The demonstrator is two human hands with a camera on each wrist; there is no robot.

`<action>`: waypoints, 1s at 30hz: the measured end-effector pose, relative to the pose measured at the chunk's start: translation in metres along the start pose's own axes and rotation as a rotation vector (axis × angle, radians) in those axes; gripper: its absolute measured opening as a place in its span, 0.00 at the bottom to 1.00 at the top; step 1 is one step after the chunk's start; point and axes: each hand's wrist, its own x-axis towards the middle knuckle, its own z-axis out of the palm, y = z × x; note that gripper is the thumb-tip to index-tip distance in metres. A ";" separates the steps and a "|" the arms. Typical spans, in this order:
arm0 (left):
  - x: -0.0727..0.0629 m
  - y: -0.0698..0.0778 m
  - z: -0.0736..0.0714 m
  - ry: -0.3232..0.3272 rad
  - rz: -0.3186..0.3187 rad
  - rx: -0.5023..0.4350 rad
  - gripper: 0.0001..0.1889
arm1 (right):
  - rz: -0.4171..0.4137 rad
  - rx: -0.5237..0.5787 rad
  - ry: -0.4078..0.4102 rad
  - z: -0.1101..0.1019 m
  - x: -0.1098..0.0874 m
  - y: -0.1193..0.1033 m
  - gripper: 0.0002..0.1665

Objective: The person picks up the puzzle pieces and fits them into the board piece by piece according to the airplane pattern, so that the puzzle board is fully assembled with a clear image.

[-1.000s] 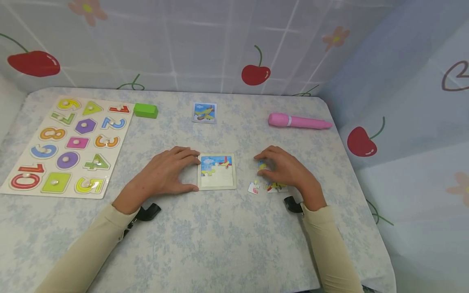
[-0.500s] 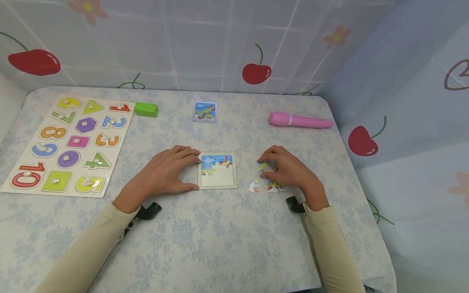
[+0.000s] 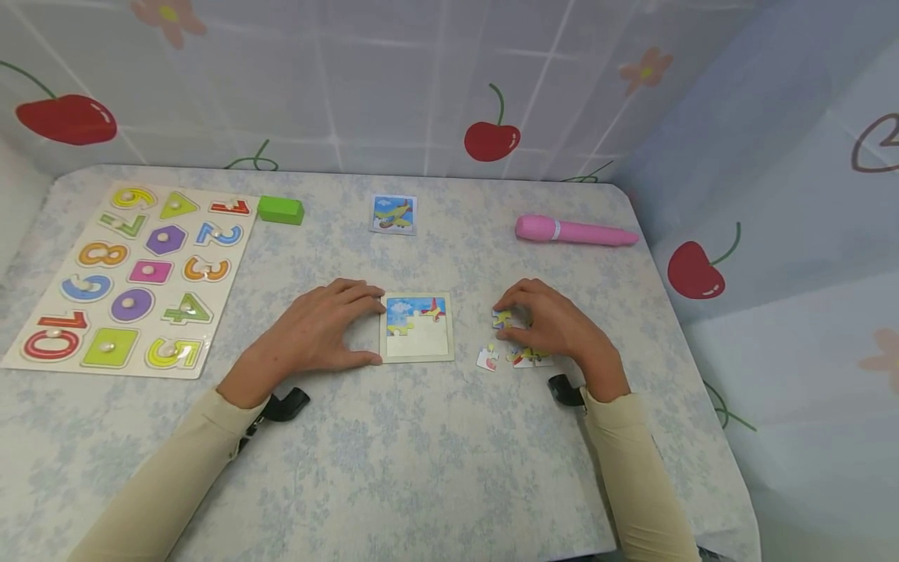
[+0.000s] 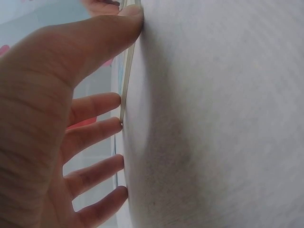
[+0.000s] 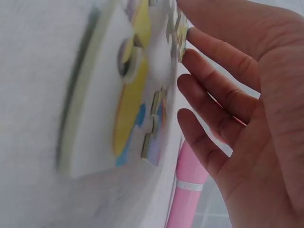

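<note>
My left hand (image 3: 312, 328) rests at the left side of a small square jigsaw tray (image 3: 430, 343), thumb and fingertips touching its edge. In the left wrist view, the fingers (image 4: 97, 107) are spread and fairly straight along the rim. Blue sky, cloud and red tail pieces fill the tray's top and left; pale board shows elsewhere. To the tray's right, my right hand (image 3: 555, 321) pinches a yellow-and-blue puzzle piece (image 3: 501, 319) between thumb and fingertips, low over the table. Loose pieces lie by it: a white-and-pink piece (image 3: 487, 358) and yellow-and-red pieces (image 3: 530, 359), partly hidden.
A plane picture card (image 3: 393, 215) lies behind the tray. At the left are a number-and-shape peg board (image 3: 232, 293) and a green block (image 3: 280, 210). A pink wand-shaped object (image 3: 579, 233) lies at the back right.
My right hand shifts slightly right, and the pinched puzzle piece shows more and turns a little between the fingertips. My left hand stays at the tray's edge.
</note>
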 end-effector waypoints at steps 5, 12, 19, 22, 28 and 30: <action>-0.001 0.000 0.000 -0.003 -0.003 -0.002 0.39 | -0.030 -0.009 0.011 0.000 0.004 -0.002 0.24; -0.001 -0.001 0.000 -0.001 0.002 -0.004 0.39 | -0.049 -0.004 0.018 -0.001 0.009 -0.010 0.24; 0.000 0.000 0.000 0.000 0.003 -0.001 0.39 | -0.048 0.019 0.009 0.002 0.015 -0.019 0.22; 0.000 0.000 -0.001 -0.001 0.002 -0.002 0.39 | -0.069 0.019 0.012 0.003 0.017 -0.021 0.21; -0.001 0.000 -0.001 0.002 0.003 0.000 0.39 | -0.126 0.006 0.026 0.004 0.023 -0.028 0.20; -0.001 0.000 -0.001 0.003 0.004 0.000 0.39 | -0.138 0.003 0.023 0.005 0.025 -0.030 0.21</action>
